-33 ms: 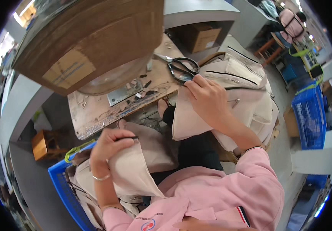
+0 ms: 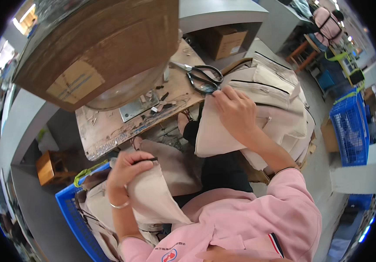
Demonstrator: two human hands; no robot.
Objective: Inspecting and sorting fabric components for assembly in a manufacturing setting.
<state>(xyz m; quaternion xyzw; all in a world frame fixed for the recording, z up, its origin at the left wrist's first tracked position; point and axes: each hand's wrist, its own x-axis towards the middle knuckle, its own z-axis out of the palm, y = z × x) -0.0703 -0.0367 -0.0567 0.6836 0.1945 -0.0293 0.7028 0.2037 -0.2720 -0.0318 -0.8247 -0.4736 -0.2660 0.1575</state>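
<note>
My left hand (image 2: 127,172) pinches the dark-edged top corner of a cream fabric piece (image 2: 155,194), which drapes from it across my lap. My right hand (image 2: 236,109) is closed on the upper edge of a cream fabric panel (image 2: 216,133) at the front of a pile of cream bag pieces (image 2: 264,76) with black zippers. Just beyond those fingertips, black-handled scissors (image 2: 205,77) lie at the bench edge, their blades toward the far left. The fingertips' grip on the panel is partly hidden.
The worn wooden bench (image 2: 109,135) bears a metal plate (image 2: 133,109) and small scraps. A big brown box-like piece (image 2: 122,48) looms over it. A blue basket (image 2: 75,218) of cream pieces stands left; a wooden stool (image 2: 50,168) sits beyond. A person (image 2: 327,26) sits far right.
My left hand has shifted slightly right and down with the cream fabric piece. My right hand stays on the panel, and the whole view has moved a little.
</note>
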